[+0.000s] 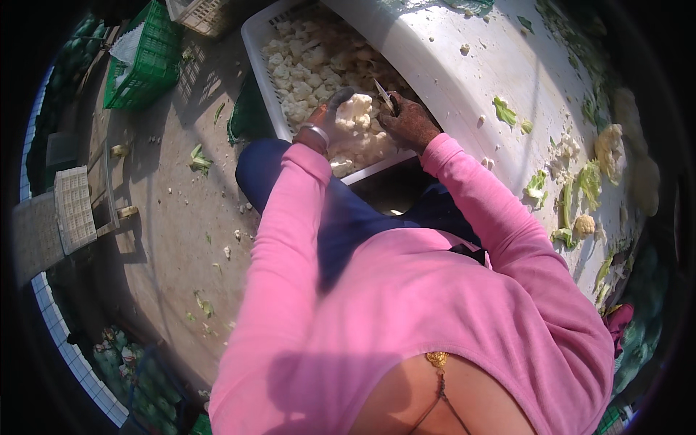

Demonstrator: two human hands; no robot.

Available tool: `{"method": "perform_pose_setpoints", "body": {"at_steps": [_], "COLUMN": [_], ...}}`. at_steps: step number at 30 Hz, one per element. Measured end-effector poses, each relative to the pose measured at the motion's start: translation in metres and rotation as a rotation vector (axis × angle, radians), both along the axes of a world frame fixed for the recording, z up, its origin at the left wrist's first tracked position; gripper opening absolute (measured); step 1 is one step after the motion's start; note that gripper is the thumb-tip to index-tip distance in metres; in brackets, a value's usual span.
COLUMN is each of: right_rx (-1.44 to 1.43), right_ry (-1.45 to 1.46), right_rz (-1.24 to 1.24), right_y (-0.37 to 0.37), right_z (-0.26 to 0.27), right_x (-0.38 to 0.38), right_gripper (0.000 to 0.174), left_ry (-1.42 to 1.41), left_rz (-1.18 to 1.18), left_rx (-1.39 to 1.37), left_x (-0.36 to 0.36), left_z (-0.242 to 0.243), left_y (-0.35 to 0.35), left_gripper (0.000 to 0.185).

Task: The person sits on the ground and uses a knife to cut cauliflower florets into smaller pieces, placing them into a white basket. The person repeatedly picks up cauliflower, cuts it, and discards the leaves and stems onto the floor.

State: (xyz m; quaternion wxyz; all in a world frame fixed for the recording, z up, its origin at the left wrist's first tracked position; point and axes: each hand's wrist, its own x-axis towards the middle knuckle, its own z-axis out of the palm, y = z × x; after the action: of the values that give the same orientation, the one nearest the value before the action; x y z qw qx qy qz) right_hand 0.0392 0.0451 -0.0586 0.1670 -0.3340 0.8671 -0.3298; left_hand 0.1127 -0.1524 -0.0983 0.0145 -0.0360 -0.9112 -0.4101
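Note:
My left hand [326,117], a metal bangle at its wrist, holds a piece of cauliflower [354,112] over a white plastic crate [262,70]. Just to the right, my right hand [408,120] grips a small knife [383,93], its blade pointing up and left towards the far side of the crate. Cut cauliflower florets [304,70] fill much of the crate, which stands at my knees. Both hands look dark, perhaps gloved or stained; the knife's handle is mostly hidden in the right fist.
On the right, a white table [511,70] bears leaf scraps [504,111] and larger cauliflower pieces [610,152]. A green plastic crate [163,60] stands on the concrete floor [179,228] at the upper left. A wheeled cart [111,185] is at the left; floor scraps [200,160] lie between.

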Motion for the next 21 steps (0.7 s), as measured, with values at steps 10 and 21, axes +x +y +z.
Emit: {"method": "perform_pose_setpoints", "body": {"at_steps": [10,21], "right_rx": [-0.622,0.109], "right_ry": [-0.992,-0.057], "right_rz": [-0.327,-0.048], "right_y": [-0.012,-0.002], "right_z": [0.003,0.007], "right_x": [-0.014,0.009], "right_gripper": [0.041,0.034], "left_ry": [-0.431,-0.059], "left_rz": [0.202,0.456], "left_rx": [1.638,0.584], "left_x": [0.011,-0.002], "left_z": [0.034,-0.003], "left_y": [0.007,0.008], "left_gripper": [0.050,0.044]}}
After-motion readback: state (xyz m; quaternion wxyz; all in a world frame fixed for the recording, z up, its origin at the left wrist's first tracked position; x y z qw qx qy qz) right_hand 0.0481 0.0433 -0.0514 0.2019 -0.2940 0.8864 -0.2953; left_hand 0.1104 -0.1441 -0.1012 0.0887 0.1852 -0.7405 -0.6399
